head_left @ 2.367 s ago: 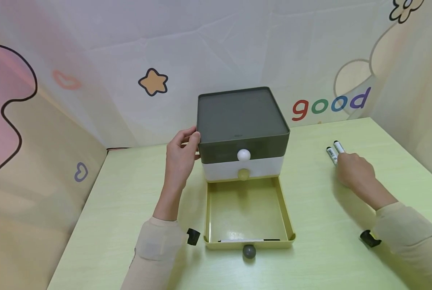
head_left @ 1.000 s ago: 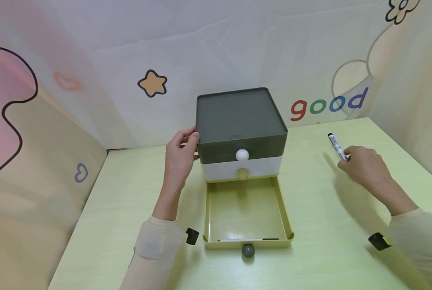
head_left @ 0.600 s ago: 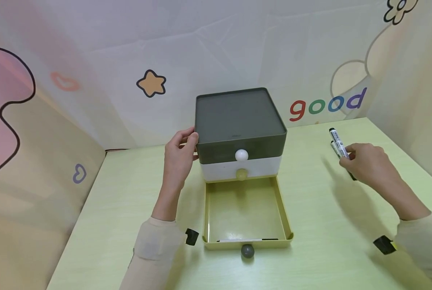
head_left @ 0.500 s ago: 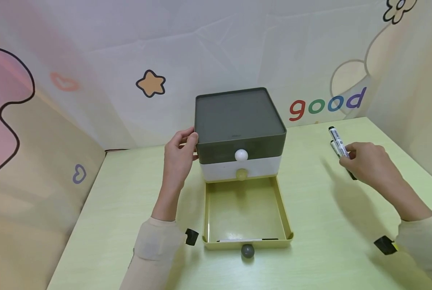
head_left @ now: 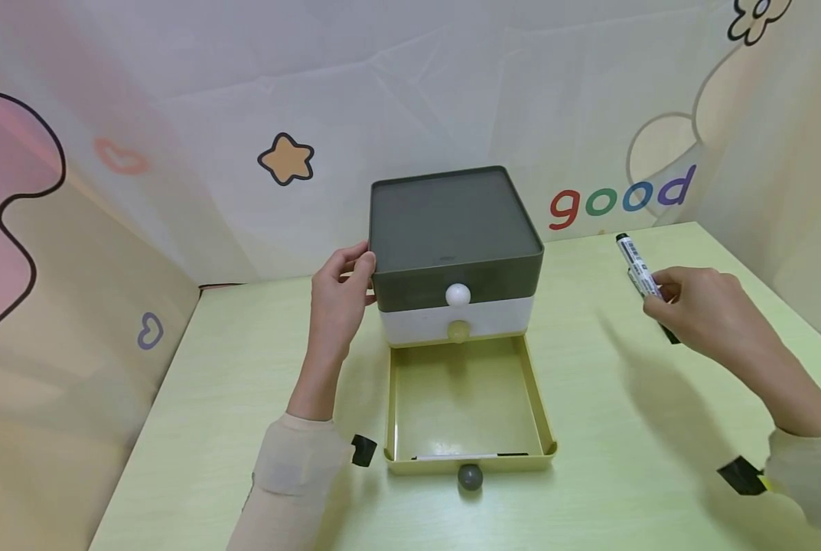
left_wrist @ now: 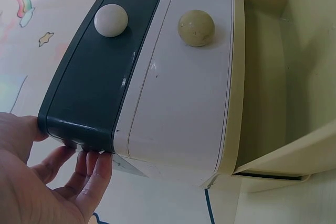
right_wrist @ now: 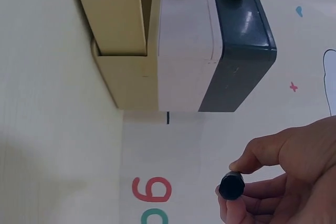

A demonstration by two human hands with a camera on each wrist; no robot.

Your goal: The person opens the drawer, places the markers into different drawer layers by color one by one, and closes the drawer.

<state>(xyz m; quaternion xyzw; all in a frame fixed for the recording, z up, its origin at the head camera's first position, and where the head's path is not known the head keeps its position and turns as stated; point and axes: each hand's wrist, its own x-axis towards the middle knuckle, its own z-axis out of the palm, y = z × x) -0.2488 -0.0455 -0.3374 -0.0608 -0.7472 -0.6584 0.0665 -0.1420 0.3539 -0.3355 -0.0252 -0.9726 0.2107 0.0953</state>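
My left hand (head_left: pixel 337 298) grips the front left edge of a stacked drawer unit (head_left: pixel 454 218), thumb at the top edge and fingertips against the side. In the left wrist view, those fingers (left_wrist: pixel 93 182) bend under the dark top tier. To the right, my right hand (head_left: pixel 709 310) pinches a white marker (head_left: pixel 632 256) above the table, black cap pointing up and left. The right wrist view shows this marker (right_wrist: pixel 231 186) end-on. Behind it on the table lies a second marker (head_left: pixel 670 335), mostly hidden by the hand.
The yellow bottom drawer (head_left: pixel 551 428) is pulled out towards me, with a grey knob (head_left: pixel 470 477). A thin white and black pen (head_left: pixel 458 457) lies along its front wall. Above are closed drawers with a yellow knob (head_left: pixel 458 331) and a white knob (head_left: pixel 457 295).
The right hand has taken a marker from the pair on the table and lifted it, its cap end swinging slightly left. The left hand has stayed on the drawer unit.
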